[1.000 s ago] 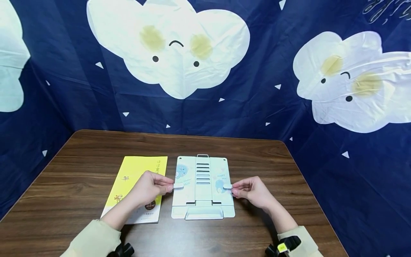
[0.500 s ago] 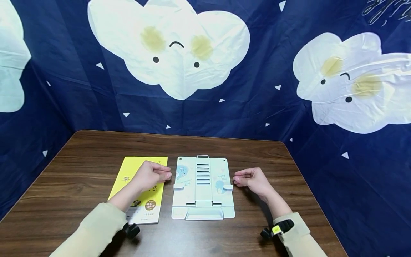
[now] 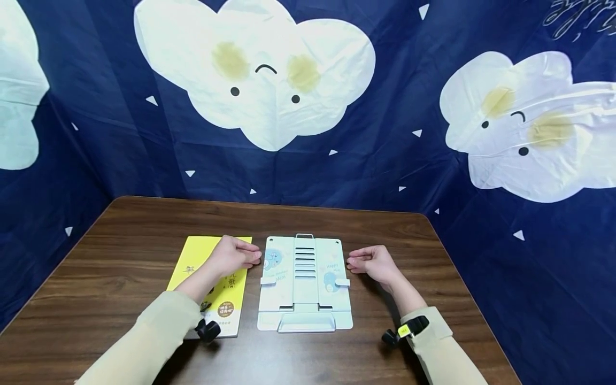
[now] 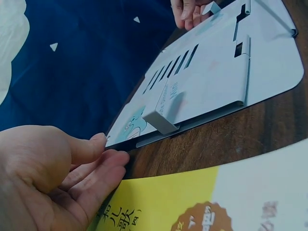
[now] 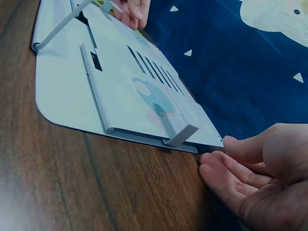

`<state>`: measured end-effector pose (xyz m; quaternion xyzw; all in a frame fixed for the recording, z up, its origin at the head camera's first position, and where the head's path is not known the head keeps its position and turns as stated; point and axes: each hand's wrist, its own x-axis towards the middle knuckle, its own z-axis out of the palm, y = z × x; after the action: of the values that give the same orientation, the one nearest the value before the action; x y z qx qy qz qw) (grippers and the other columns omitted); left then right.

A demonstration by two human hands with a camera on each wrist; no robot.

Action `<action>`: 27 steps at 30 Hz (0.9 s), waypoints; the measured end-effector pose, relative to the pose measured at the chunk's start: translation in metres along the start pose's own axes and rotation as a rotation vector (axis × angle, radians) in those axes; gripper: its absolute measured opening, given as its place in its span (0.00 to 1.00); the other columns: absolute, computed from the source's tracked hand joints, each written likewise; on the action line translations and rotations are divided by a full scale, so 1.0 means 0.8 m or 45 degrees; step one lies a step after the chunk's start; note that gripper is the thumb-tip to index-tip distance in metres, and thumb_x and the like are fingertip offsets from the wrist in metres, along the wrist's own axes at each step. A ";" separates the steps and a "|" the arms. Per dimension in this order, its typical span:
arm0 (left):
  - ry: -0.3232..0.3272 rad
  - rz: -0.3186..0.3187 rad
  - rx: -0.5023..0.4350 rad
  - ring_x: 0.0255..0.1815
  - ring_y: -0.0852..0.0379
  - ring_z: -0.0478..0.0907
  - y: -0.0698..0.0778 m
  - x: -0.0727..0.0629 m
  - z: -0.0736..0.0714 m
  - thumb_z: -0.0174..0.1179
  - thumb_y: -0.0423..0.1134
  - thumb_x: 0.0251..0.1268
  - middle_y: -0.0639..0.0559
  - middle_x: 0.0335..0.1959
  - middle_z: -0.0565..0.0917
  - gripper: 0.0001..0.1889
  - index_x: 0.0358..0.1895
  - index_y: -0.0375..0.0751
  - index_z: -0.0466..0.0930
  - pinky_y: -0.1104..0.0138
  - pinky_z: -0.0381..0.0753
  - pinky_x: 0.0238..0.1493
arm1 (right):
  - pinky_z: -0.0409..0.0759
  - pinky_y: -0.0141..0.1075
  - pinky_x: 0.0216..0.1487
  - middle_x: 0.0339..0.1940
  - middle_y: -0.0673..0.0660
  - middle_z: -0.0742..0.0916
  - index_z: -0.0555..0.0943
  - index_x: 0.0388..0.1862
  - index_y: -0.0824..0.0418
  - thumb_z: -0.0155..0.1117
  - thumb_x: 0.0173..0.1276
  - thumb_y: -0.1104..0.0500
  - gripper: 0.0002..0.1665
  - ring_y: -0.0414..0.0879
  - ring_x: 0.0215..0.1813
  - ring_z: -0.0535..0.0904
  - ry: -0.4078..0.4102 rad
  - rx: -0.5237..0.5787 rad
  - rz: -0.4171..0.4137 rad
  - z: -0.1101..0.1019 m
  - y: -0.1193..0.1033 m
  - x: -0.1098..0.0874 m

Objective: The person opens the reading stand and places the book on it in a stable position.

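A pale blue folding book stand (image 3: 305, 289) lies flat on the table, with a row of slots down its middle and a small page clip at each side. My left hand (image 3: 235, 255) hovers over the yellow book, its fingertips right at the stand's upper left edge. Opposite it, my right hand (image 3: 376, 263) has its fingertips close by the upper right edge. In both wrist views, thumb (image 4: 96, 147) and fingers are slightly bent and apart, near the stand's corner. The left clip (image 4: 161, 120) and right clip (image 5: 182, 134) stand out from the plate.
A yellow and white book (image 3: 228, 299) lies left of the stand, partly hidden by my left forearm. The brown wooden table (image 3: 385, 230) backs onto a dark blue curtain (image 3: 308, 176) printed with white clouds.
Both hands have let go of the side clips and moved toward the far end of the stand, staying along its edges. The stand and book have stayed put.
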<state>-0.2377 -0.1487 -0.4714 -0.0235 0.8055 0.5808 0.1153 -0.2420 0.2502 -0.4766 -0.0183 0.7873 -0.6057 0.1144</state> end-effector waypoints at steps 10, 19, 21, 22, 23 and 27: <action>-0.026 -0.032 0.030 0.41 0.50 0.91 0.003 0.015 0.010 0.71 0.30 0.70 0.39 0.42 0.91 0.13 0.53 0.24 0.87 0.59 0.90 0.43 | 0.89 0.40 0.44 0.40 0.68 0.90 0.83 0.53 0.82 0.67 0.72 0.75 0.13 0.51 0.38 0.91 0.022 0.052 0.085 0.011 -0.003 0.012; -0.026 -0.039 0.052 0.39 0.51 0.91 0.000 0.022 0.012 0.71 0.30 0.69 0.41 0.40 0.91 0.12 0.51 0.25 0.88 0.60 0.90 0.42 | 0.89 0.40 0.44 0.39 0.67 0.91 0.83 0.53 0.82 0.67 0.72 0.74 0.13 0.46 0.35 0.89 -0.014 0.039 0.104 0.017 -0.005 0.015; -0.026 -0.036 0.056 0.39 0.52 0.91 -0.001 0.022 0.012 0.71 0.29 0.69 0.42 0.39 0.91 0.12 0.51 0.25 0.88 0.60 0.90 0.42 | 0.89 0.40 0.44 0.39 0.67 0.91 0.83 0.53 0.82 0.67 0.72 0.75 0.13 0.46 0.35 0.89 -0.009 0.039 0.108 0.018 -0.004 0.015; -0.027 -0.035 0.058 0.39 0.52 0.91 -0.001 0.023 0.012 0.71 0.29 0.69 0.42 0.39 0.91 0.12 0.51 0.26 0.88 0.60 0.90 0.42 | 0.89 0.40 0.43 0.39 0.67 0.91 0.83 0.53 0.82 0.66 0.72 0.76 0.13 0.46 0.35 0.89 -0.008 0.037 0.109 0.018 -0.004 0.016; -0.028 -0.034 0.059 0.39 0.52 0.91 -0.001 0.023 0.013 0.72 0.29 0.69 0.42 0.38 0.91 0.12 0.51 0.26 0.88 0.60 0.90 0.42 | 0.89 0.39 0.43 0.39 0.68 0.91 0.83 0.53 0.82 0.66 0.72 0.76 0.13 0.46 0.35 0.89 -0.006 0.036 0.113 0.018 -0.003 0.016; -0.028 -0.023 0.067 0.38 0.52 0.91 -0.001 0.024 0.013 0.72 0.29 0.69 0.43 0.37 0.91 0.11 0.50 0.27 0.89 0.60 0.90 0.43 | 0.89 0.37 0.41 0.37 0.67 0.91 0.83 0.53 0.81 0.67 0.72 0.76 0.13 0.45 0.33 0.89 0.010 0.020 0.133 0.020 -0.003 0.016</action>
<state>-0.2548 -0.1373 -0.4796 -0.0212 0.8189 0.5586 0.1300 -0.2518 0.2322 -0.4798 0.0260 0.7828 -0.6051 0.1428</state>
